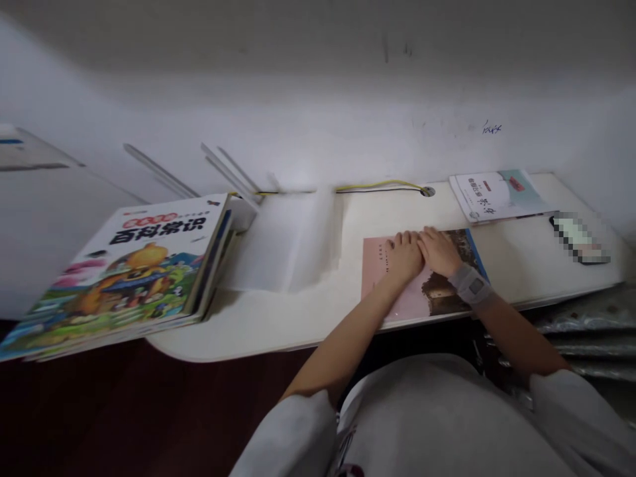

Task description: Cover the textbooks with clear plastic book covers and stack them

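Note:
A thin book (375, 275) with a pink and dark photo cover lies closed near the front edge of the white desk. My left hand (406, 257) rests flat on its cover, fingers stretched forward. Beside it my right hand (440, 252) also lies flat on the cover, with a translucent watch on the wrist. The fingers of both hands nearly touch or touch at the middle of the book; neither hand grips anything.
At the left a stack of books (149, 265) overhangs the desk (298, 318). Beside it is a blurred translucent sheet or holder (283, 255). Another booklet (501, 195) and a phone (579, 238) lie at the right. A yellow cable (382, 184) runs along the wall.

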`<state>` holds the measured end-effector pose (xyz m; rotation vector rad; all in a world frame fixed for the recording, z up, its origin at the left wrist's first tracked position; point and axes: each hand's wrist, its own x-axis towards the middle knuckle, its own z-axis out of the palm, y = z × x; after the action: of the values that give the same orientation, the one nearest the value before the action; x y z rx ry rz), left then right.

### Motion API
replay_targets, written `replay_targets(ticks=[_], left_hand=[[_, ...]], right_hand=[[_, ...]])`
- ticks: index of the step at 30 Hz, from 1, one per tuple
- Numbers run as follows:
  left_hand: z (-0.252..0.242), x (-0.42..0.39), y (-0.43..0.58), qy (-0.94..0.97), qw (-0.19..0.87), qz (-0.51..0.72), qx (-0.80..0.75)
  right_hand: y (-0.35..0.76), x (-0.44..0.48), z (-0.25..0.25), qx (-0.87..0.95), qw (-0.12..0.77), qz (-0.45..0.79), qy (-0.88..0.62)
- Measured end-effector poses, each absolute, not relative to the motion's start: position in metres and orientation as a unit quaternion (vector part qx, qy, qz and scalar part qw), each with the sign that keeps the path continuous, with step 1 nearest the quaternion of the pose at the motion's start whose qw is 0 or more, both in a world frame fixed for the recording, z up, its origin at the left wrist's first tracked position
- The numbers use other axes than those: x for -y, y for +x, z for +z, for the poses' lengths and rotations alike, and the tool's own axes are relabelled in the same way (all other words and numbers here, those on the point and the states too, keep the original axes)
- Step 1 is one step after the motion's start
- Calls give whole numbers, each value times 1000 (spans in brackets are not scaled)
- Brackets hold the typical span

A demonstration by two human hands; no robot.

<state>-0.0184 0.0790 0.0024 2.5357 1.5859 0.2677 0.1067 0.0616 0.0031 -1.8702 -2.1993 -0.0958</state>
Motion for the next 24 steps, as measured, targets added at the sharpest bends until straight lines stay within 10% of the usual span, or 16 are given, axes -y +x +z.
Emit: replay_targets(ticks=[15, 24], left_hand=[[-15, -92, -102, 756, 44, 105, -645], [-5, -108, -116, 671, 266, 327, -610]], right_hand=[[189, -42, -27, 701, 58, -65, -708], [179, -60, -20, 756, 92, -114, -638]])
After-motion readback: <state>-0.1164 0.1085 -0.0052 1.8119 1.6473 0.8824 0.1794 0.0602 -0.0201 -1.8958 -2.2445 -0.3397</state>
